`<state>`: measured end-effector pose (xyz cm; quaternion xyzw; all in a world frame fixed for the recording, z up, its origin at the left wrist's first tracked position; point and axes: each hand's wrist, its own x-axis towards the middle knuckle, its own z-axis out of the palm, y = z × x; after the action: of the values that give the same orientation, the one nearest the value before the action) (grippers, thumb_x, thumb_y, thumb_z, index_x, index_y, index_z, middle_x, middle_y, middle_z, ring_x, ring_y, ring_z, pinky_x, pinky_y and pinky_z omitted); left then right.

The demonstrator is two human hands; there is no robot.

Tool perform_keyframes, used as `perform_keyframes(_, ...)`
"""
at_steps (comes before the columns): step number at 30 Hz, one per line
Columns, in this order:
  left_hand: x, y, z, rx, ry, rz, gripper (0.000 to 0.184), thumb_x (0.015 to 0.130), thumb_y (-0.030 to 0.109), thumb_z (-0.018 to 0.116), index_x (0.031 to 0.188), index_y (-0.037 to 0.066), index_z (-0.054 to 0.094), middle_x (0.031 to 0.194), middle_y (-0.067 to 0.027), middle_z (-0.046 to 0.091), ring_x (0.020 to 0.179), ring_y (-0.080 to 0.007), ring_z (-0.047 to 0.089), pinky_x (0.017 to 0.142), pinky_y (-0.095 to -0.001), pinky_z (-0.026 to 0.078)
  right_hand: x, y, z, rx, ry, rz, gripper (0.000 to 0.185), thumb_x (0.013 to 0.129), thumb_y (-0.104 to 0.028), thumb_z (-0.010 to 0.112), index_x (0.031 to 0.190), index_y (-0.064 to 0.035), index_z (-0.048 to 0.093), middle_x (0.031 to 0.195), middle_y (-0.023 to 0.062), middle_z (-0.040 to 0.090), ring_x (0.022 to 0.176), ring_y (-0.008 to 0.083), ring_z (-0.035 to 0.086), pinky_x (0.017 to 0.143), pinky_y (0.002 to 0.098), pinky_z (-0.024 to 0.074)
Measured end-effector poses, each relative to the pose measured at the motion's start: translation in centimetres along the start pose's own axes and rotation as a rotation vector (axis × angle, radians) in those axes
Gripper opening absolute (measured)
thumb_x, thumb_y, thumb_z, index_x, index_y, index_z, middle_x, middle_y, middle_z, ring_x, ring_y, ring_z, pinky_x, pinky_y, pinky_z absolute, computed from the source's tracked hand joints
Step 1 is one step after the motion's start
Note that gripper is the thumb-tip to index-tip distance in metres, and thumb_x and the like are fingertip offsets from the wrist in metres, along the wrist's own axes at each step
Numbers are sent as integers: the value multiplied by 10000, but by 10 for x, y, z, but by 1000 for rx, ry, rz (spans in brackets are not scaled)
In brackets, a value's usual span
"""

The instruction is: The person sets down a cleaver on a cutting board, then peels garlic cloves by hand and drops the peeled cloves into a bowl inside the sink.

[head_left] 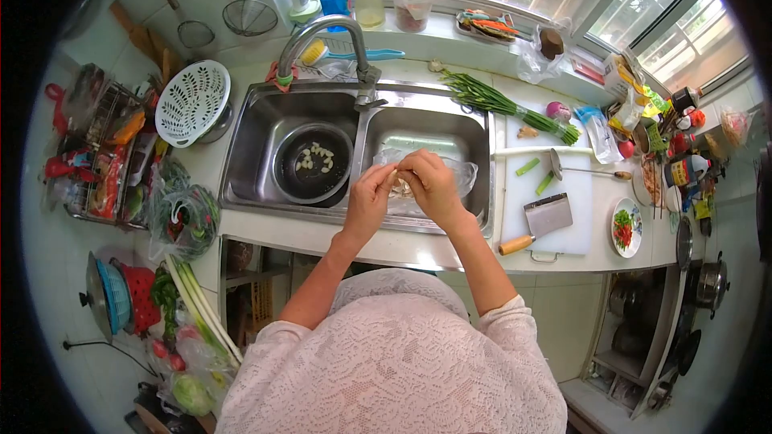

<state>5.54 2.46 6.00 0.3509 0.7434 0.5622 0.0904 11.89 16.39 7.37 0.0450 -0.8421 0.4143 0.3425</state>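
My left hand (369,201) and my right hand (432,186) meet at the fingertips over the right sink basin (474,141). Both are closed in a pinch; whatever small thing lies between the fingers is too hidden to name. Below them a clear plastic bag (462,177) lies in that basin, with pale pieces partly covered by my hands. In the left basin (257,124) stands a dark round pan (285,162), where several peeled garlic cloves (315,157) rest on the bottom.
A curved faucet (326,22) rises behind the basins. On the right are green stalks (507,103), a white cutting board (519,209) with a cleaver (549,214) and ladle (556,164), and a plate (633,241). Leftward stand a white colander (191,103) and bagged greens (185,221).
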Motion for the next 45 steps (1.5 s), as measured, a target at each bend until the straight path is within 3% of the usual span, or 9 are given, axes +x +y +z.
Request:
perform_keyframes(10, 1, 0, 6, 143, 142, 134, 174, 901, 58, 517, 1018, -24, 615, 840, -141, 599, 716, -287, 597, 620, -340, 466, -5, 0, 10, -38, 71, -42, 100, 757, 3, 620, 828, -12, 551, 814, 122, 564, 754, 315, 544, 677, 381, 433)
perform_keyframes(12, 6, 2, 5, 149, 176, 162, 171, 897, 53, 516, 1015, -20, 616, 838, -142, 598, 712, -294, 594, 617, -345, 464, -11, 1, 15, -53, -30, -45, 104, 758, 13, 622, 829, -7, 549, 820, 131, 567, 754, 322, 543, 673, 384, 437)
perform_keyframes(18, 11, 20, -4, 84, 139, 68, 168, 900, 57, 518, 1021, 0, 620, 836, -137, 601, 714, -269, 602, 616, -338, 466, -7, -6, 10, 124, 165, 104, 95, 768, 46, 614, 824, 2, 551, 799, 130, 558, 703, 292, 562, 612, 350, 452)
perform_keyframes(20, 8, 14, 1, 36, 127, 52, 190, 932, 98, 503, 1034, -10, 620, 802, -108, 590, 696, -172, 579, 617, -269, 451, -1, -5, 4, 121, 166, 90, 114, 762, 56, 619, 836, 0, 553, 799, 121, 563, 711, 272, 559, 633, 334, 453)
perform_keyframes(21, 7, 14, 2, 33, 122, 53, 190, 932, 98, 503, 1034, -10, 620, 802, -108, 590, 696, -172, 579, 617, -269, 451, 1, -6, 2, 121, 164, 76, 134, 756, 67, 624, 849, -1, 555, 800, 112, 568, 719, 252, 556, 654, 317, 454)
perform_keyframes(29, 5, 20, 3, 168, 120, 148, 174, 910, 66, 512, 1035, -20, 597, 813, -136, 568, 694, -267, 566, 619, -325, 452, 0, -6, 3, 113, 142, 24, 121, 746, 79, 624, 836, 10, 582, 794, 113, 577, 713, 243, 569, 626, 303, 461)
perform_keyframes(45, 4, 15, 8, 222, 187, 192, 171, 863, 6, 526, 1012, -37, 599, 810, -152, 575, 701, -299, 577, 609, -347, 451, 0, -1, 7, 101, 85, 85, 71, 785, 54, 566, 824, 10, 526, 751, 141, 527, 663, 305, 545, 584, 351, 448)
